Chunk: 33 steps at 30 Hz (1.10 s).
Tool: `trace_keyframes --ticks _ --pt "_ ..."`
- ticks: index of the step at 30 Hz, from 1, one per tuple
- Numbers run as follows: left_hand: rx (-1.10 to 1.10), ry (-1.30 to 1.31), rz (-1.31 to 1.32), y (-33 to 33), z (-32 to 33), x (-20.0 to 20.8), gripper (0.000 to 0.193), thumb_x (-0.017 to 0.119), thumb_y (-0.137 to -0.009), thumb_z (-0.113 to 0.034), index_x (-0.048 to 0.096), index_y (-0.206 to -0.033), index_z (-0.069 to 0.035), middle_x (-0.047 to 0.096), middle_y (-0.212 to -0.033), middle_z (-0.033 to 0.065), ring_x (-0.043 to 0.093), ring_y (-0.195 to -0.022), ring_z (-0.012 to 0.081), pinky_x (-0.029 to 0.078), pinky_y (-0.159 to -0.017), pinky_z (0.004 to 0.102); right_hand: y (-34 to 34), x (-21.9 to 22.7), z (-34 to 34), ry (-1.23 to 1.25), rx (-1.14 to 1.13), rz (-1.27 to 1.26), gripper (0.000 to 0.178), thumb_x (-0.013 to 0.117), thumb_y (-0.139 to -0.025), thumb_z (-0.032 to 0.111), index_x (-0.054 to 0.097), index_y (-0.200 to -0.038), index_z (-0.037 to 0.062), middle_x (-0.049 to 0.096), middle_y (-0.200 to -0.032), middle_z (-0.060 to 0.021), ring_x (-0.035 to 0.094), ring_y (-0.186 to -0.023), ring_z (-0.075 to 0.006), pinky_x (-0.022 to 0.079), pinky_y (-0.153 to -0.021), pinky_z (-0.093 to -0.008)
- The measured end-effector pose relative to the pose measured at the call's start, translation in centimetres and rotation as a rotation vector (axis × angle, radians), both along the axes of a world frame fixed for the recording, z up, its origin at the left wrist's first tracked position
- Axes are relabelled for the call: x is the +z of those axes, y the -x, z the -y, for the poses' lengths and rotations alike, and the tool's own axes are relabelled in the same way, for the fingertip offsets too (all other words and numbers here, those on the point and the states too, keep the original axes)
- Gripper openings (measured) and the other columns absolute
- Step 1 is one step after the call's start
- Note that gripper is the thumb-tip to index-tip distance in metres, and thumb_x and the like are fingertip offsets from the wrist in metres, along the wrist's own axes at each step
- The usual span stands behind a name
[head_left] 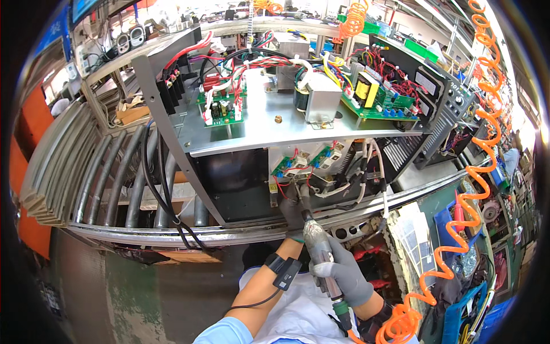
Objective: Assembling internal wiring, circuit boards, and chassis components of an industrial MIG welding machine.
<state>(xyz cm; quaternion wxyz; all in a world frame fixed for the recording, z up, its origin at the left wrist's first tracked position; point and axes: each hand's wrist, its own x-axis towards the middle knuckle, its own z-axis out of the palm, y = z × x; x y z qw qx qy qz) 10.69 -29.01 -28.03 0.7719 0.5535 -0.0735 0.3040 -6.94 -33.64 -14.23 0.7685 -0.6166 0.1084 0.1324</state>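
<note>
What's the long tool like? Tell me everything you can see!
The tool is long and round, with a scuffed, silvery, metal-looking body and a green end leading to an orange hose. It slants, tip toward the open machine, tail toward us. The gloved right hand grips it; the left hand is by its tip.

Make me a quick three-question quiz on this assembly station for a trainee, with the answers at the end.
1. Which hand is wrapped around the body of the power tool?
2. True or false: the left hand is nearer the tool's tip than the right hand is.
3. What colour are the circuit boards on the metal shelf of the open chassis?
A) blue
B) green
C) white

Key:
1. The right hand.
2. True.
3. B, green.
</note>
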Motion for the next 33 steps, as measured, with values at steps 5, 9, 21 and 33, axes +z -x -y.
trace_keyframes --ticks 5,9,21,33 --pt "-0.122 0.154 -0.092 0.1 0.1 -0.1 0.013 0.061 -0.089 -0.008 0.061 -0.101 -0.004 0.056 -0.074 -0.0047 0.048 -0.065 0.0028 0.04 -0.055 0.0218 -0.3 -0.6 0.2 0.243 0.006 0.161 0.083 0.069 -0.061 0.019 0.038 -0.135 -0.0013 0.056 -0.1 -0.0084 0.053 -0.088 -0.0147 0.044 -0.078 -0.0258" --pt "-0.191 0.246 -0.145 0.2 0.0 -0.2 0.014 0.061 -0.09 -0.01 0.061 -0.102 -0.004 0.056 -0.075 -0.0045 0.048 -0.065 0.0029 0.04 -0.055 0.0218 -0.3 -0.8 0.2 0.309 0.016 0.197 0.09 0.07 -0.061 0.021 0.033 -0.139 -0.003 0.054 -0.11 -0.0103 0.051 -0.097 -0.0164 0.041 -0.087 -0.0263" --pt "-0.147 0.144 -0.111 0.7 -0.3 1.4 0.012 0.057 -0.092 -0.014 0.059 -0.099 -0.005 0.054 -0.072 -0.0048 0.047 -0.064 0.0038 0.039 -0.055 0.0229 -0.4 0.5 0.6 0.499 0.114 0.07 0.1 0.075 -0.062 0.023 0.023 -0.144 -0.0031 0.057 -0.115 -0.0128 0.054 -0.099 -0.0151 0.043 -0.089 -0.0274" --pt "0.204 -0.305 -0.024 0.8 -1.1 2.1 0.01 0.058 -0.09 -0.011 0.058 -0.096 -0.003 0.057 -0.078 0.0028 0.051 -0.067 0.0115 0.043 -0.06 0.0281 -0.7 -1.0 2.6 0.494 0.181 0.203 0.101 0.076 -0.066 0.025 0.019 -0.146 0.0014 0.062 -0.108 -0.0153 0.063 -0.092 -0.0166 0.048 -0.083 -0.0293"
